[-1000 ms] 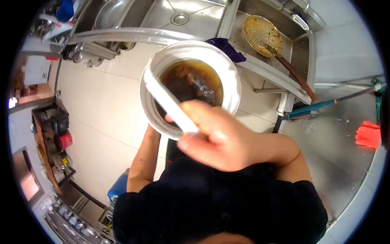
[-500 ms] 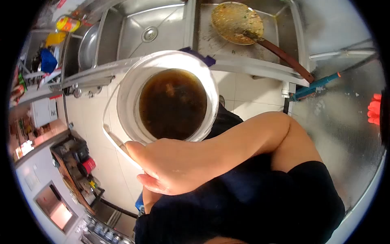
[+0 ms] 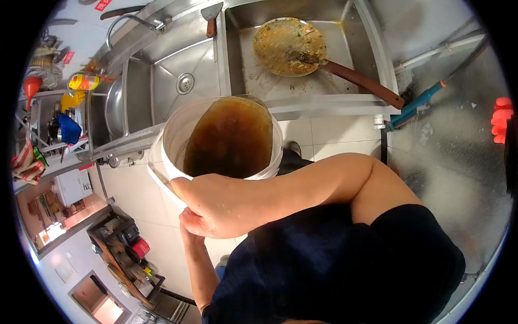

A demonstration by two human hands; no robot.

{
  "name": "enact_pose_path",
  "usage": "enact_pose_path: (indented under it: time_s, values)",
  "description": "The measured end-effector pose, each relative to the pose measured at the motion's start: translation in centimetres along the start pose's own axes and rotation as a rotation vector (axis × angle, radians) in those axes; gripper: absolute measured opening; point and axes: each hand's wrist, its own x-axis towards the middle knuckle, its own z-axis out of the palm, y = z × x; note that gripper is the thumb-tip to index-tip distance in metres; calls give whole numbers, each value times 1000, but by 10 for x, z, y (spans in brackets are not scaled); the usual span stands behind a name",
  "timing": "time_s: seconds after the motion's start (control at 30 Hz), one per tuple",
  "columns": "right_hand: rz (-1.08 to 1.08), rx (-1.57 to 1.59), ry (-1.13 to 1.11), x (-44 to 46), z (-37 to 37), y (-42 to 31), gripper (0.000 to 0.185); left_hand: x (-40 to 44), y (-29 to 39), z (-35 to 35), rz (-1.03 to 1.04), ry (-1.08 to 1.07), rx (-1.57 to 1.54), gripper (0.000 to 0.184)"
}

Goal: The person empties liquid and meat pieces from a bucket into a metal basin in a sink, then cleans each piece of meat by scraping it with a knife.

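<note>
My right hand (image 3: 213,208) is closed on the handle of a white plastic bucket (image 3: 177,135) at its near left side. Dark brown liquid (image 3: 229,143) fills part of the bucket. The bucket tilts away from me, and the liquid reaches its far rim, beside the front edge of the steel sink (image 3: 205,67). My left forearm (image 3: 198,267) rises from below; the left hand is mostly hidden behind my right hand, so its grip does not show.
In the right basin lies a round, food-smeared disc (image 3: 280,40) with a long brown wooden handle (image 3: 364,83) over the rim. A scraper (image 3: 211,21) lies behind the left basin, near a faucet (image 3: 129,19). Red gloves (image 3: 502,120) hang at right; a cluttered shelf (image 3: 116,254) stands left.
The bucket has tipped away from me toward the sink, and its liquid has run up to the far rim. The view has shifted, showing more of the sink's back.
</note>
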Motion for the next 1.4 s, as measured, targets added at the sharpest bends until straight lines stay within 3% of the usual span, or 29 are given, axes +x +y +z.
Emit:
enact_pose_path:
  time_s: [0.23,0.33,0.83,1.4]
  values:
    - [39,-3,5,-5,-30,1,27,-10,7,26,-11,-13,14,50]
    - [44,15,-10,-6,-37,4,28,-1,-1,19,31,2,80,59]
    - [-22,0,49,-20,-66,6,26,-5,24,43,-19,162,28,45]
    - [-32,-51,280,-47,-100,3,21,-3,70,98,-66,21,148,30]
